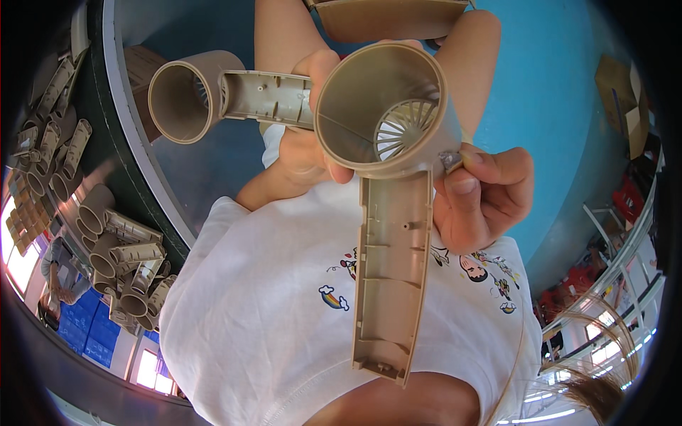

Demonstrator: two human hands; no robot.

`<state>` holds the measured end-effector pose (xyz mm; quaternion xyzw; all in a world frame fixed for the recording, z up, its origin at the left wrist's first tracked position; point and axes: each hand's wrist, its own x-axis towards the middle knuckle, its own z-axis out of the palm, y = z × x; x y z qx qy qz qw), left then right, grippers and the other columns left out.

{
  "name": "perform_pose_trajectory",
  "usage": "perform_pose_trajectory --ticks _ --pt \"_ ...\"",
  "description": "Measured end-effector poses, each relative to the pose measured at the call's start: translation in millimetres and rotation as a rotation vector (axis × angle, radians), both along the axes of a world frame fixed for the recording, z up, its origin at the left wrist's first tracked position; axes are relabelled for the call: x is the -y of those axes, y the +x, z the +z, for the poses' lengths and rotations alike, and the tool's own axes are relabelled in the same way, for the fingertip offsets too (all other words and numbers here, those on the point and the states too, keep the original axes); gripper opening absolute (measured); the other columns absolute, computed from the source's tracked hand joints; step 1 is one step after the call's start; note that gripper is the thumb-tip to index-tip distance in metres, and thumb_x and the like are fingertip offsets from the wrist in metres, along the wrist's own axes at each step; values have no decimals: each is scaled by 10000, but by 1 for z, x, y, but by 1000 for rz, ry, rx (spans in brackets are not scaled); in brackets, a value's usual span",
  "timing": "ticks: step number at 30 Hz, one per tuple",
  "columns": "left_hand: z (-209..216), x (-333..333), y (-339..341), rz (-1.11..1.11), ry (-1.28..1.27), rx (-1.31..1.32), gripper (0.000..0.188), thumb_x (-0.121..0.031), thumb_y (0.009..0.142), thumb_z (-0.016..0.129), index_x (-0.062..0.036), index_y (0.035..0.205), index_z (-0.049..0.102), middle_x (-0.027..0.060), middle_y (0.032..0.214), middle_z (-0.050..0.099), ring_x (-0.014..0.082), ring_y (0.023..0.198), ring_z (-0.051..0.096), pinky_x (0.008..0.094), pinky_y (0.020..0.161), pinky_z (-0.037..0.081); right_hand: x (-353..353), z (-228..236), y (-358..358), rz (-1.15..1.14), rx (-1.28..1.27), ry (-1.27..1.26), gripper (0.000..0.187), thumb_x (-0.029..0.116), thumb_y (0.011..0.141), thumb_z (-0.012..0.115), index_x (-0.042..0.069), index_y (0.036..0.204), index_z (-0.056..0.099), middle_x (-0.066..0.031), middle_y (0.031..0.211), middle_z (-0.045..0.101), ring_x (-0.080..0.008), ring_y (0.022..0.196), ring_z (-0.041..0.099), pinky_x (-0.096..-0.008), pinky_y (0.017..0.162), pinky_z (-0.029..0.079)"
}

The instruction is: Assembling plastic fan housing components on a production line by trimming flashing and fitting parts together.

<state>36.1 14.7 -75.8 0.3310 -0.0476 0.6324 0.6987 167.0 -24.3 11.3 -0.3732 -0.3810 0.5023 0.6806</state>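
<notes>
A tan plastic hair dryer housing [393,270], with a round barrel, a spoked grille inside and an open half-handle, is held in front of my chest. My left hand [312,121] is closed round the left side of its barrel. The same hand also has the handle end of a second, similar housing [266,96], whose barrel points out to the left. My right hand [490,192] pinches a small shiny grey piece [450,162] between thumb and finger, against the barrel's lower right side near the handle joint. That piece is too small to name.
Several more tan housings [124,263] lie piled on the dark bench [106,135] with a pale edge [117,92] at my left. A tan curved container [391,20] is beyond my knees. A cardboard box [621,103] stands far right. Another person [64,270] is at far left.
</notes>
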Motion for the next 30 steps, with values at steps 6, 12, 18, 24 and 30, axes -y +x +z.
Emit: perform_pose_trajectory --ticks 6,12,18,24,30 --pt "0 0 0 -7 -2 7 729 -443 679 631 -86 1227 309 174 1322 211 322 1189 294 457 1010 200 0 -2 -1 -47 15 38 82 -122 690 550 -89 706 476 -119 542 534 -50 433 445 -139 401 310" --pt "-1 1 0 -16 -9 19 719 -444 685 625 -92 1227 310 175 1323 209 322 1191 292 457 1011 198 -1 0 2 2 36 29 104 -146 669 557 -95 711 476 -124 543 538 -52 432 449 -143 398 313" --pt "-1 -2 0 -30 -14 38 708 -444 690 620 -98 1227 312 176 1323 206 322 1192 290 456 1012 196 -2 3 0 -7 72 26 98 -132 678 560 -84 707 481 -126 572 551 -53 454 453 -140 424 319" --pt "1 -4 -7 -44 -45 68 698 -444 696 614 -104 1227 314 177 1324 204 322 1193 288 455 1013 194 -6 5 12 75 -38 -2 136 75 833 471 -39 878 412 -21 522 381 -52 445 292 -189 401 229" --pt "28 -4 -7 -92 -237 2 638 -472 726 560 -132 1220 342 149 1310 234 311 1190 291 443 1015 190 -27 2 28 35 -14 26 220 125 865 411 -53 994 417 -17 579 381 -56 488 300 -191 448 240"
